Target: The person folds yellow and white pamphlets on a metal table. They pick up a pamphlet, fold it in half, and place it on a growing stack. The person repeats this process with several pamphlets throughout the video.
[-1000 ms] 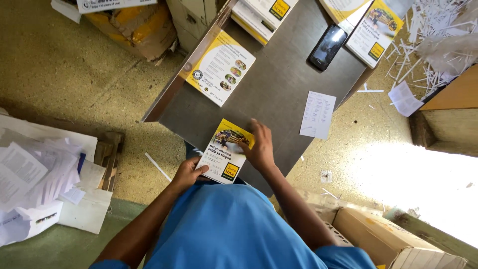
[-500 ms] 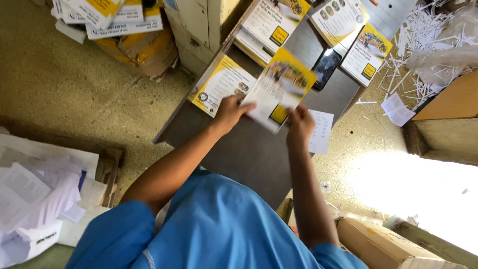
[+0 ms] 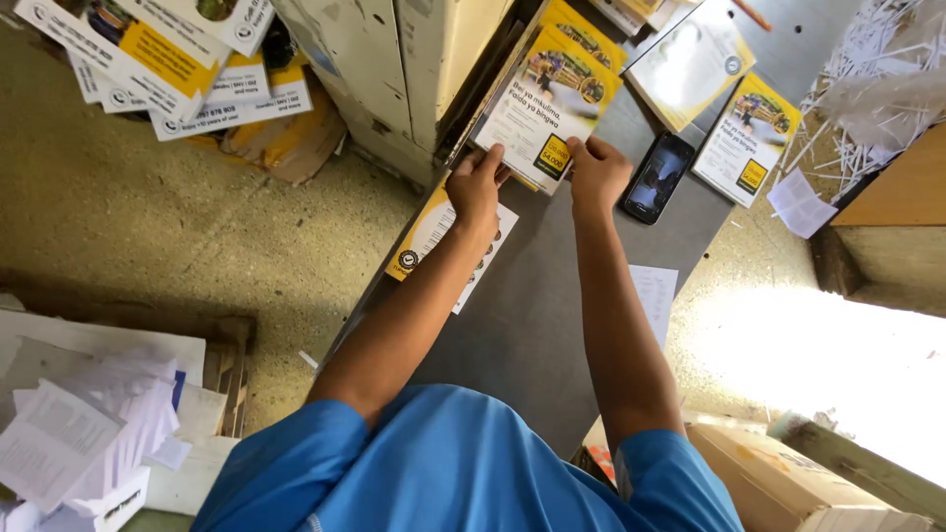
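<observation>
We see both hands at the far end of the grey desk, holding a yellow-and-white leaflet between them. The left hand pinches its near left corner, fingers closed on the paper; the right hand grips its near right corner the same way. The leaflet lies on top of a stack of similar leaflets along the desk's left edge. Under the left wrist, another yellow leaflet overhangs that edge. Just right of the right hand lies a black phone, and beyond it one more leaflet. A small white slip rests near the right edge.
</observation>
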